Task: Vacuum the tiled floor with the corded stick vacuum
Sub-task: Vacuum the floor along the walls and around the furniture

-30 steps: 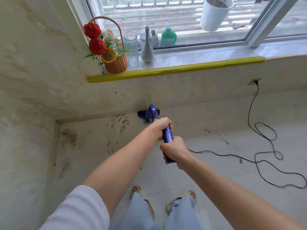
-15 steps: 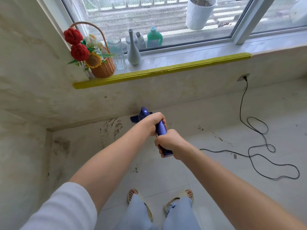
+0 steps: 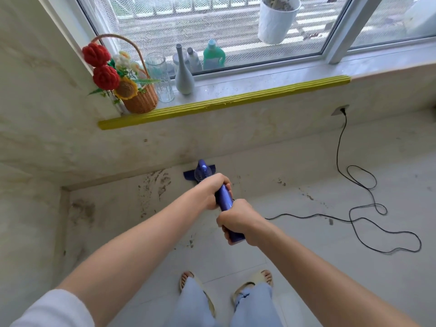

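— Blue plastic: the vacuum (image 3: 225,197) runs from the hands down to its head at the foot of the wall under the sill (image 3: 236,90), on the floor (image 3: 306,267).

— Who has it?

— Both hands. The left hand (image 3: 213,191) is wrapped round the handle higher up the stick; the right hand (image 3: 237,219) is clenched round the handle's end, nearer the body.

— And the cord?

— The black cord (image 3: 354,182) drops from a wall socket (image 3: 339,110) on the right, loops over the tiles and trails back toward the handle. Dark dirt marks (image 3: 153,185) streak the floor left of the vacuum head.

— What sits on the sill?

— A wicker basket (image 3: 140,102) at the left end, filled with red flowers (image 3: 101,67), a sunflower and some pale blooms. Just beside it a clear ribbed glass jar (image 3: 160,76); I cannot tell what, if anything, is in it. Then a slim grey vase (image 3: 184,74). Past the pane stand a green bottle (image 3: 213,55) and a white pot (image 3: 276,20) with some plant in it.
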A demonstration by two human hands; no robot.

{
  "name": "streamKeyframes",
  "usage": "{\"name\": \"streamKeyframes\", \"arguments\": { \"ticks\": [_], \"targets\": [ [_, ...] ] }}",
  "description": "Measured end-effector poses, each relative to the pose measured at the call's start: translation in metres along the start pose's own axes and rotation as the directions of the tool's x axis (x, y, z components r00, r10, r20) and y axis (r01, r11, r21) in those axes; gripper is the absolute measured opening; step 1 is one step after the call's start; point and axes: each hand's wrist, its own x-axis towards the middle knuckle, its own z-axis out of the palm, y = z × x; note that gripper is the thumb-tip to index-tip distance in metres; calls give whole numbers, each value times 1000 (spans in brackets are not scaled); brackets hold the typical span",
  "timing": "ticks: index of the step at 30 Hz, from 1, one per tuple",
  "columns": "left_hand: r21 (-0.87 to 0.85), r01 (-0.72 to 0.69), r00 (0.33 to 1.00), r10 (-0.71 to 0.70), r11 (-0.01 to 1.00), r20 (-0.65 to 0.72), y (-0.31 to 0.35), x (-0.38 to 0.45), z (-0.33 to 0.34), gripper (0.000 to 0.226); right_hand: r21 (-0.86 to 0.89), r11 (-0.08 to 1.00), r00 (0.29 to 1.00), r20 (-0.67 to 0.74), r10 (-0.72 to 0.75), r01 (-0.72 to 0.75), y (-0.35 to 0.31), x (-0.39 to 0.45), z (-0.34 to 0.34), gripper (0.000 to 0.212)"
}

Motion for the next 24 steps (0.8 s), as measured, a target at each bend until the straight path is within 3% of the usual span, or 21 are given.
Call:
{"name": "streamKeyframes", "arguments": {
  "ticks": [7,13,24],
  "targets": [
    [-34,-19,1000,20,999,12,21,-2,-1,26,3,1000,1000,-17,-4,4,-21,6,-3,14],
    [33,-68,995,70,997,-71,25,17,-1,20,-30,999,995,-99,29,-32,-23,27,4,16],
    [116,-47,997,54,992,-54,40,18,-8,20,-10,1000,993,-119,8,-9,-33,32,11,14]
  ]
}}
